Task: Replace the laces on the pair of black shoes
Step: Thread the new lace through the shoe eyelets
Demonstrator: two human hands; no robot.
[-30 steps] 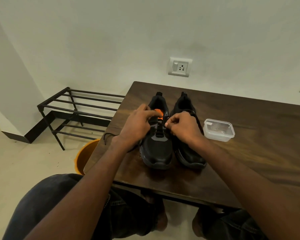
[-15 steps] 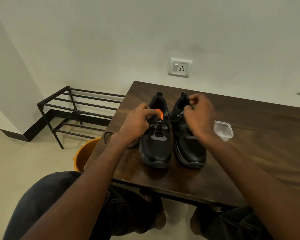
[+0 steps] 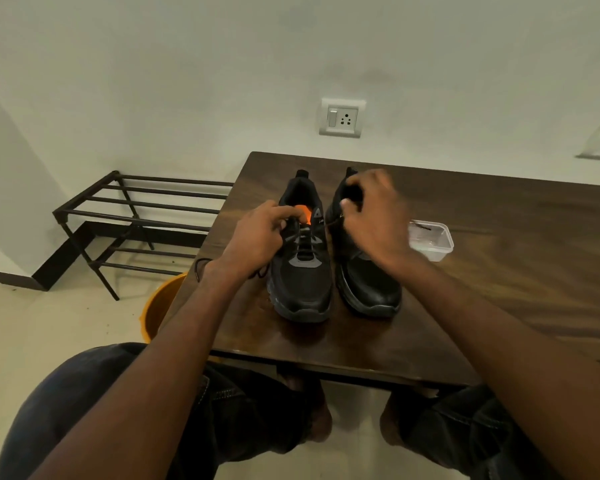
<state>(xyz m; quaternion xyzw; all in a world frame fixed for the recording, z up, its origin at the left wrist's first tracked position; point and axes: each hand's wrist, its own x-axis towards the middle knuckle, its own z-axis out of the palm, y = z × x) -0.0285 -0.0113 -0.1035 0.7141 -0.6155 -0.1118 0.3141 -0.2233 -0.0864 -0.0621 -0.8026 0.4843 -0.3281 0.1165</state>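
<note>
Shoes are what I see in the middle of the table (image 3: 520,271): 2 black shoes side by side, close but not touching. The long axis of each runs from me toward the wall, toes pointing to me, heels to the wall. The left shoe (image 3: 300,271) has an orange inside and a black lace (image 3: 303,237) crossing its front. My left hand (image 3: 257,237) rests on the left side of this shoe, fingers curled and pinching the lace near the top eyelets. My right hand (image 3: 374,216) is over the opening of the right shoe (image 3: 368,282), fingers curled narrow and pinching a thin dark lace end that runs across to the left shoe. A loose lace piece (image 3: 201,268) lies by my left wrist. Just right of the shoes stands a clear plastic box (image 3: 430,240).
</note>
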